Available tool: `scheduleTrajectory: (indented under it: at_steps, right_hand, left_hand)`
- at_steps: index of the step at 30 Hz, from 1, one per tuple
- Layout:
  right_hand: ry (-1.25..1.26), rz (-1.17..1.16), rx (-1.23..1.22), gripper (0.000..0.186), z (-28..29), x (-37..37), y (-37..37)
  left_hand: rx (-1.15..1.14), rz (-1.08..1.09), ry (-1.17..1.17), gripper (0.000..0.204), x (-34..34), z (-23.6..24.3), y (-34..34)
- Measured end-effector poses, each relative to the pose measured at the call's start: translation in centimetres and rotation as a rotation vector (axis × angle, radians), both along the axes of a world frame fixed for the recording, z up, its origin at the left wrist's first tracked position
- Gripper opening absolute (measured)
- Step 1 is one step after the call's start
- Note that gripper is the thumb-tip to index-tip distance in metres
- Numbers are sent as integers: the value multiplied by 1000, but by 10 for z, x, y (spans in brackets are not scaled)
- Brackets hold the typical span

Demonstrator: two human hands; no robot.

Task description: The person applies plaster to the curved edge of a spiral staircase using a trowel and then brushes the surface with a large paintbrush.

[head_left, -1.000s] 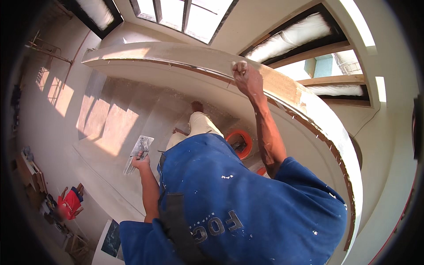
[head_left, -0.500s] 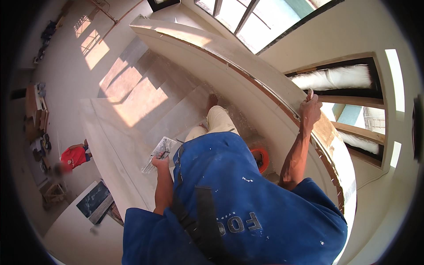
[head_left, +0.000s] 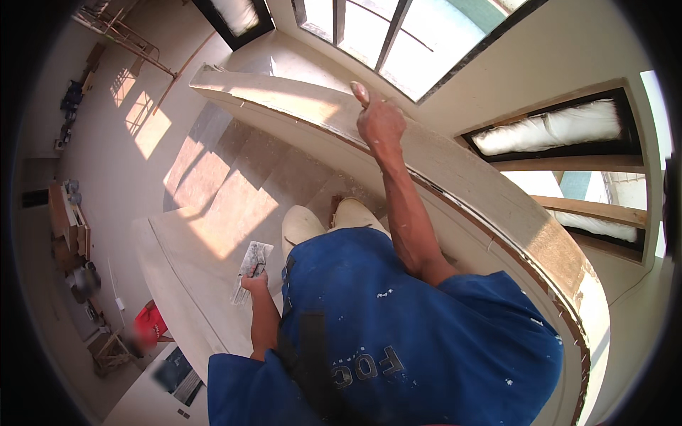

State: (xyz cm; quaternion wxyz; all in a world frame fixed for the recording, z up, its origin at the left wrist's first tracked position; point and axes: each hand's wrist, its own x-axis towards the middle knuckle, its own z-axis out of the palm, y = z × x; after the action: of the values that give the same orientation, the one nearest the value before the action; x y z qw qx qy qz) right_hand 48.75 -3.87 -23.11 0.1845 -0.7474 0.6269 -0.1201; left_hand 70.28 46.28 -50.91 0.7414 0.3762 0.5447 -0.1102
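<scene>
My left hand (head_left: 255,282) is closed round the handle of a plastering trowel (head_left: 258,253), its flat blade smeared with white plaster. The trowel is held over the pale low wall on my left. Reaching forward, my right hand (head_left: 382,129) is at the top of the curved parapet wall (head_left: 455,160). Its fingers are curled, and one whitish-coated digit sticks out. What those fingers hold, if anything, is hidden, and I cannot tell whether the hand touches the wall top. The parapet's inner edge is rough, with a brown strip along it.
Steps (head_left: 241,188) run down ahead between the parapet and the left low wall (head_left: 181,245), partly sunlit. Windows (head_left: 419,42) stand beyond the parapet. A person in a red shirt (head_left: 149,324) is on the lower floor, left. Metal scaffolding (head_left: 128,35) stands far left.
My right hand has moved forward and left along the parapet top. The left hand still holds the trowel, now turned more upright. My view has shifted, and the orange bucket is out of sight.
</scene>
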Motion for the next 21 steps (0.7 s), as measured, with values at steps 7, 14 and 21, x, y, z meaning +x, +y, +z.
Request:
scheduleTrajectory:
  at_steps: [7,14,21]
  right_hand:
    - [-320,-43,-10,18,-12,54,-30]
    - [-502,-569,-169,7,44,-118,38]
    - [-918,-931,-711,9,129,-218,247]
  left_hand:
    - [-170,-147,-153,11,68,24,-102]
    - [38,-573,79,20,118,-11,-105]
    - [-268,-1089,-8,51,174,-72,-135]
